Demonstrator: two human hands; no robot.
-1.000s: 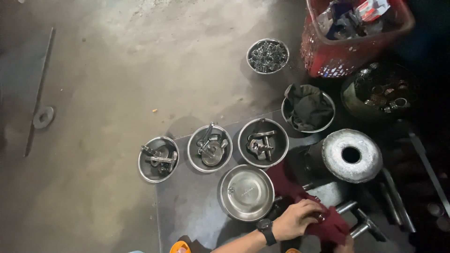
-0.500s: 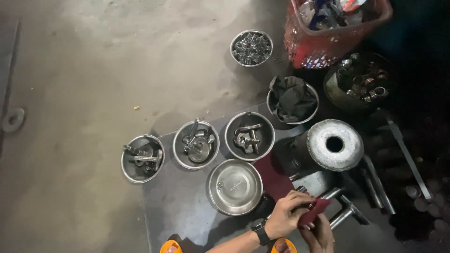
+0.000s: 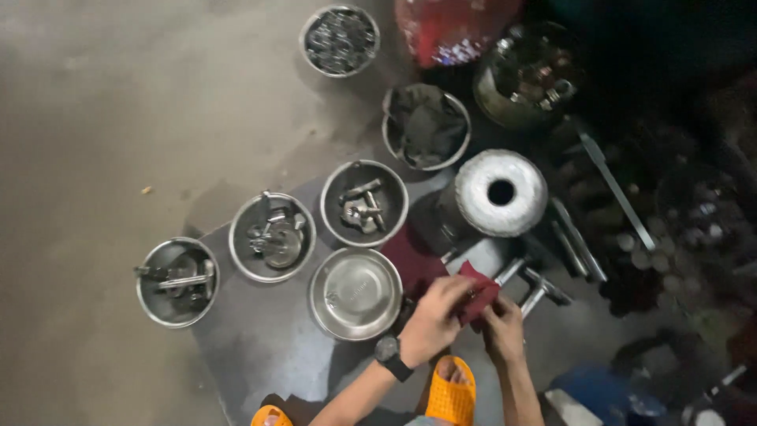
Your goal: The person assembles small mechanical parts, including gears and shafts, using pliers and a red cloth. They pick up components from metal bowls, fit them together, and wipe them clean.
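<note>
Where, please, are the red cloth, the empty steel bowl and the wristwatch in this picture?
red cloth [image 3: 478,295], head view, on the fold between the hands.
empty steel bowl [image 3: 355,293], head view, on its bare bottom.
wristwatch [image 3: 387,349], head view, on its dark face.

Repair workshop, floor-level setup. Shown by: bare concrete floor [image 3: 118,102], steel bowls [image 3: 355,293] filled w/ bolts and metal parts [image 3: 363,207], machined alu cylinder [image 3: 500,192], loose steel rods [image 3: 615,189], greasy rag in bowl [image 3: 426,126].
</note>
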